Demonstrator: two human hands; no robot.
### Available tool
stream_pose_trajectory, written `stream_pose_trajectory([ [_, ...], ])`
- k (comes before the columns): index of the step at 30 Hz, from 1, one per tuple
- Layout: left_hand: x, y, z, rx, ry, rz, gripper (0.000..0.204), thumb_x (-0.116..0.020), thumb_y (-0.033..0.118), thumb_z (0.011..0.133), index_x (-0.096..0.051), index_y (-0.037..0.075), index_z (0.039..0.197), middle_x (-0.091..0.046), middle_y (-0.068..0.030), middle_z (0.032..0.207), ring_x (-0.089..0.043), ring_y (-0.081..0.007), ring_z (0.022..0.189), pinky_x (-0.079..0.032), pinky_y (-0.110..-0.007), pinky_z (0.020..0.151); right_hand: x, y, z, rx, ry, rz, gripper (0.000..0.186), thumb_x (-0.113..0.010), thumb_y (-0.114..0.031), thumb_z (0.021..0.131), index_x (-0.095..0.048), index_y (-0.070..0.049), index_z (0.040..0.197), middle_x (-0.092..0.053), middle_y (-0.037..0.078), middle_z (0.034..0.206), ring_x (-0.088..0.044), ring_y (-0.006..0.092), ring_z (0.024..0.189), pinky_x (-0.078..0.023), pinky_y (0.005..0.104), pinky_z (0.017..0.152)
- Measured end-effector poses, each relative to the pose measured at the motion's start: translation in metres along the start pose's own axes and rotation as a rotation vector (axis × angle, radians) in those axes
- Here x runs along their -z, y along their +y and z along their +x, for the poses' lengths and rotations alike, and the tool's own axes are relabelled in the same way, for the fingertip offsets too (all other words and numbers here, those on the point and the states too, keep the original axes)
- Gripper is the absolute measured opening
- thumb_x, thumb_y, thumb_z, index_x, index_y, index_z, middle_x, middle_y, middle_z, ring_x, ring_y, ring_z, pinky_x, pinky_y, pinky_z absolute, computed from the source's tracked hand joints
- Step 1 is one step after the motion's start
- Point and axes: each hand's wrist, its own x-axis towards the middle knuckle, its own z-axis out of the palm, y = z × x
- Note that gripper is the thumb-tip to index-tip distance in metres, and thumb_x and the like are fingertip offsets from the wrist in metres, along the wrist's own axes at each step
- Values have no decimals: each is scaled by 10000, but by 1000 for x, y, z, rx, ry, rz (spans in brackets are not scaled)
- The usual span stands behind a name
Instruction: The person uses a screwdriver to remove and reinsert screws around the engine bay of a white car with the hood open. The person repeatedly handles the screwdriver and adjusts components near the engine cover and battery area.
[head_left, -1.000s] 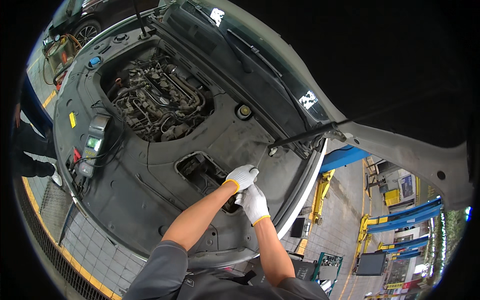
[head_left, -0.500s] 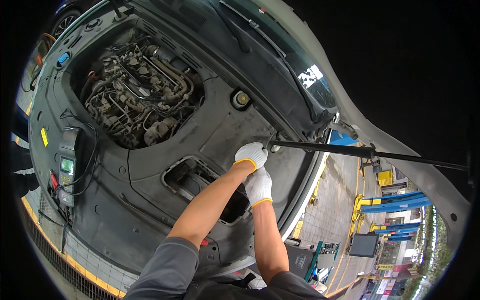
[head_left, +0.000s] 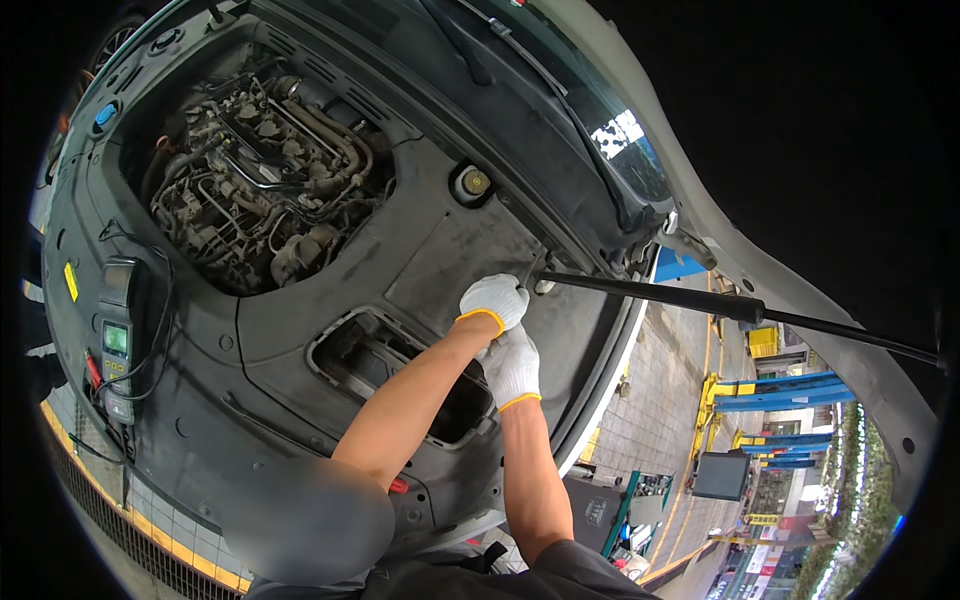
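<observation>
Both my hands wear white knit gloves with yellow cuffs and meet above the dark plastic cover [head_left: 430, 240] of a car's open engine bay. My left hand [head_left: 495, 303] is closed, its fingers curled downward. Just below and against it, my right hand [head_left: 513, 366] is closed too, its fingertips hidden behind the left. Whatever they grip, if anything, cannot be made out. Beside my wrists lies a rectangular opening [head_left: 350, 322] in the cover, partly crossed by my left forearm. A black hood strut [head_left: 650, 291] starts just right of my hands.
The exposed engine [head_left: 265, 180] sits at the upper left. A handheld tester [head_left: 118, 345] with a lit screen and cable rests on the left of the cover. A round reservoir cap [head_left: 475, 182] is farther back. Blue lift posts [head_left: 785, 392] and a tool cart [head_left: 635, 510] stand at the right.
The view has shifted slightly, so the engine and tester appear farther left. My gloved hands stay together at nearly the same spot on the cover.
</observation>
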Motion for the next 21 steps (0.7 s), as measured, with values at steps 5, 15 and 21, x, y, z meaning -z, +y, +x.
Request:
stream_pose_trajectory([
  [5,0,3,3,22,4,-8,457,-597,425,1047,-842,144,1310,-807,-160,1390,-754,-409,1292,-596,-535,1124,-1,-6,4,-13,17,-2,309,-594,-311,1211,-710,-79,1380,-775,37,1257,-734,186,1072,-573,352,856],
  [15,-1,0,1,-5,-4,-12,468,-582,425,1047,-836,119,1294,-808,-176,1373,-756,-418,1280,-595,-545,1115,2,-1,4,0,43,-5,320,-609,-314,1204,-716,-54,1357,-779,56,1236,-742,204,1060,-578,370,853],
  [21,-4,-3,3,-26,11,-17,464,-580,418,1039,-837,115,1280,-812,-179,1359,-757,-422,1271,-592,-550,1113,-11,-3,-3,27,102,17,236,-651,-267,1175,-711,-56,1259,-750,44,1023,-703,185,833,-553,361,693],
])
